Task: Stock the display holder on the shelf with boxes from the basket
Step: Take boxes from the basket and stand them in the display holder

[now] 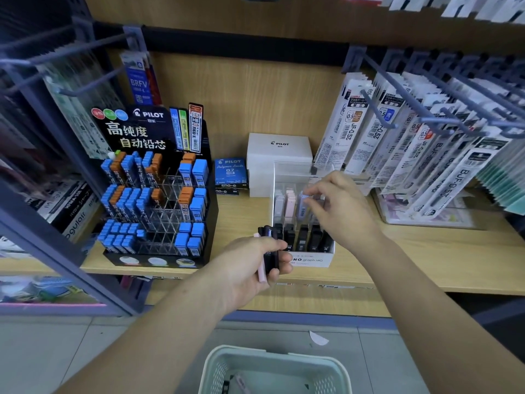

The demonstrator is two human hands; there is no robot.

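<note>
Head view: near the shelf's (412,251) front edge, the display holder (312,260) is partly filled, with dark boxes in front and pale ones behind. The right hand (341,207) pinches a pale blue box (302,204) over the back row. The left hand (241,268) grips a spare bundle of boxes (268,251). The basket (279,354) below looks nearly empty.

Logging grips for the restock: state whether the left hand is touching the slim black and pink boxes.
Touching. In the head view the left hand has its fingers curled round the slim black and pink boxes.

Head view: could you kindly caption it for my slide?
Right hand pinches a pale box at the display holder; left hand grips spare boxes.
</note>
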